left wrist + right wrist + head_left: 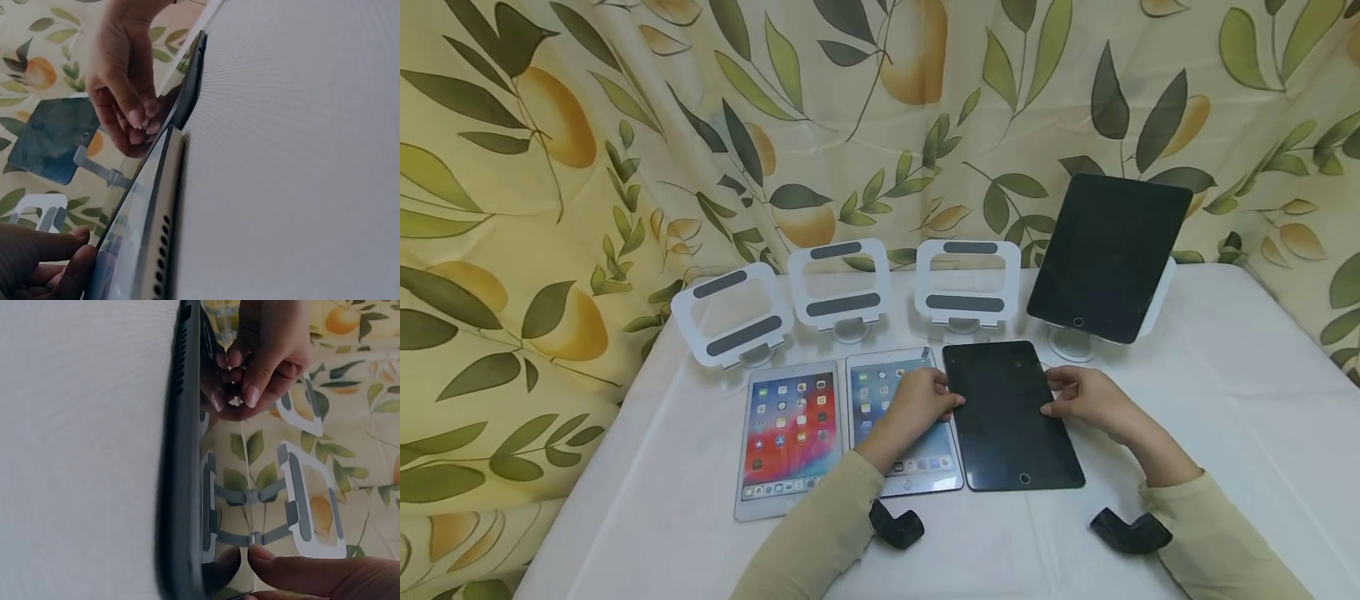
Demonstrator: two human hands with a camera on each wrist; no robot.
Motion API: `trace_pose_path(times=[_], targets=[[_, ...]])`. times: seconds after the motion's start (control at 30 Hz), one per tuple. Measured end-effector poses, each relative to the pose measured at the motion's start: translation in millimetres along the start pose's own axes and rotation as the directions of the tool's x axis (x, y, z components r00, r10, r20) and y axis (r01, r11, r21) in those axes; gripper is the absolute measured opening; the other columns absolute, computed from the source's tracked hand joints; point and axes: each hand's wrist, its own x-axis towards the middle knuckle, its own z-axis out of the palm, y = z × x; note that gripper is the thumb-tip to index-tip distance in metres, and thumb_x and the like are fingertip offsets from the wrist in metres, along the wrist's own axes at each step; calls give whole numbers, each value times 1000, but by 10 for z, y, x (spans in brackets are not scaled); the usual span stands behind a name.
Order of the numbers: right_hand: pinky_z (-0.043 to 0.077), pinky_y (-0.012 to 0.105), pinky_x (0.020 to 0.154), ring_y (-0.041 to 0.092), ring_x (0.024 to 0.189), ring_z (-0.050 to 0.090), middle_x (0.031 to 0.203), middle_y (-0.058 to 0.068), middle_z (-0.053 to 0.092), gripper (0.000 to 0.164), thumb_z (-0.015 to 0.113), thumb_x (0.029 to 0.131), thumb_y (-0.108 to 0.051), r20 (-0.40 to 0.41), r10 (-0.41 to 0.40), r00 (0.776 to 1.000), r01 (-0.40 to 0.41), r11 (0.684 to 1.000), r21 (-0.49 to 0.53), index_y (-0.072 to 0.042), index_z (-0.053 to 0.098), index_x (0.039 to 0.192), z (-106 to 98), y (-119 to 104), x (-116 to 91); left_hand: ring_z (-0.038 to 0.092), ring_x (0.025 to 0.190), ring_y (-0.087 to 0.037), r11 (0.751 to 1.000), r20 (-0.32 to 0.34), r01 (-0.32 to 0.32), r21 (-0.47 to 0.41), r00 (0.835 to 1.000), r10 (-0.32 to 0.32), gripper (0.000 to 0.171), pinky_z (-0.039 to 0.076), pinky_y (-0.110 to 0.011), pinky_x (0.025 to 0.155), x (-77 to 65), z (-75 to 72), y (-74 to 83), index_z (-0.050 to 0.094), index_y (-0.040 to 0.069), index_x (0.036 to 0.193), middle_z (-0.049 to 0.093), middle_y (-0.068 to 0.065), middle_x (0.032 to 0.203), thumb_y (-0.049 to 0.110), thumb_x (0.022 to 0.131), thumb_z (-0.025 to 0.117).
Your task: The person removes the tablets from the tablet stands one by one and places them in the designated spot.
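A black tablet (1011, 425) lies screen up on the white table, its home button toward the front. My left hand (917, 408) holds its left edge, the forearm crossing over a lit white tablet (917, 462). At the opposite edge, my right hand (1093, 404) grips the black tablet with thumb and fingers. The right wrist view shows the black tablet's thin side (181, 487) and the right thumb (265, 559) at its glass. To the left lies another lit white tablet (790, 433). How far the fingertips reach under the black tablet is hidden.
Along the back stand three bare white stands, left (733, 317), middle (841, 287) and right (967, 283), with grey pads. A further black tablet (1108, 254) leans on a stand (1157, 300) at the back right. A leaf-patterned curtain (880, 167) hangs behind the table.
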Motion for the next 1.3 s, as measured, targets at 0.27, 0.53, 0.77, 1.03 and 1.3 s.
trace_pose_path(times=[0.27,0.53,0.77,1.03,1.3], targets=[[53,44,80,42,102,59,117,36,54,66,69,84,-23,-16,-8,1000,7,999,-42,19,42,127,-49,-34,-14,57,49,-6,997,-5,-24,74,1000,25,47,44,-17,54,42,-25,-4,58,-4,121,61,3,66,25,86,70],[54,42,75,41,100,60,117,35,55,62,67,87,-25,-63,-47,997,44,998,-46,16,43,128,-141,-126,-67,56,52,-4,992,17,-92,85,996,91,44,42,-18,54,69,-79,35,63,1,118,61,4,69,27,84,72],[52,33,69,38,97,60,117,32,56,60,66,88,-26,-142,-67,988,58,996,-66,13,44,129,-171,-166,-80,56,60,-4,991,-22,-95,96,995,98,45,43,-18,56,71,-195,45,64,6,121,64,4,79,32,84,71],[46,14,62,38,101,57,117,29,56,62,64,91,-30,-311,-49,949,55,998,12,10,42,132,-230,-204,-196,59,67,-5,990,-45,-111,92,992,116,47,45,-19,57,68,-242,183,63,9,123,68,2,87,34,84,70],[38,3,62,32,102,56,120,28,54,64,59,93,-32,-452,-15,892,45,997,55,10,37,136,-313,-211,-243,65,84,-8,975,-61,-205,89,976,211,43,50,-18,66,94,-225,383,62,8,123,69,-4,99,28,86,69]])
